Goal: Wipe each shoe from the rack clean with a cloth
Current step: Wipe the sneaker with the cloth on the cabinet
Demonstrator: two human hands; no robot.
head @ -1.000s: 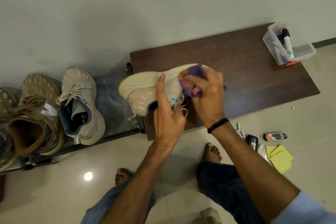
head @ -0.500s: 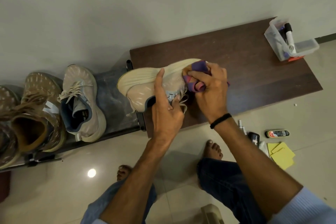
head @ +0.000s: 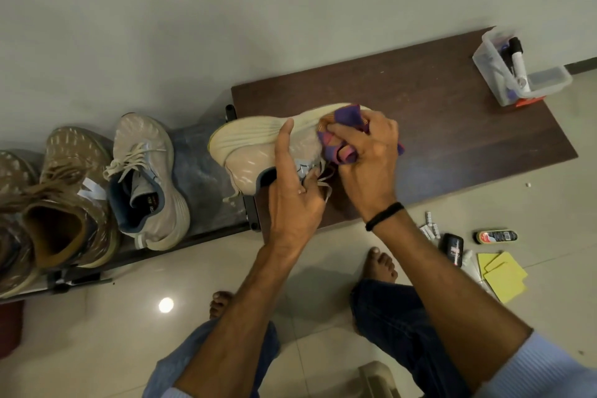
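A beige sneaker point(head: 248, 152) lies on its side over the left end of a dark wooden board point(head: 452, 113), sole turned toward the wall. My left hand point(head: 294, 200) grips it at the collar, thumb up across the side and fingers in the laces. My right hand point(head: 368, 158) holds a bunched purple and pink cloth point(head: 339, 142) and presses it against the shoe's forefoot. On the low rack point(head: 200, 178) to the left stand the matching beige sneaker point(head: 145, 178) and a brown speckled sneaker point(head: 68, 197).
A clear plastic box point(head: 513, 74) with a marker stands at the board's far right corner. On the floor to the right lie a shoe polish bottle point(head: 496, 236), a black tube point(head: 452, 247), and yellow sponges point(head: 500, 275). My bare feet rest on the tiles below.
The cloth in my right hand has shifted slightly along the shoe's forefoot, toward the toe. My left hand keeps the same grip.
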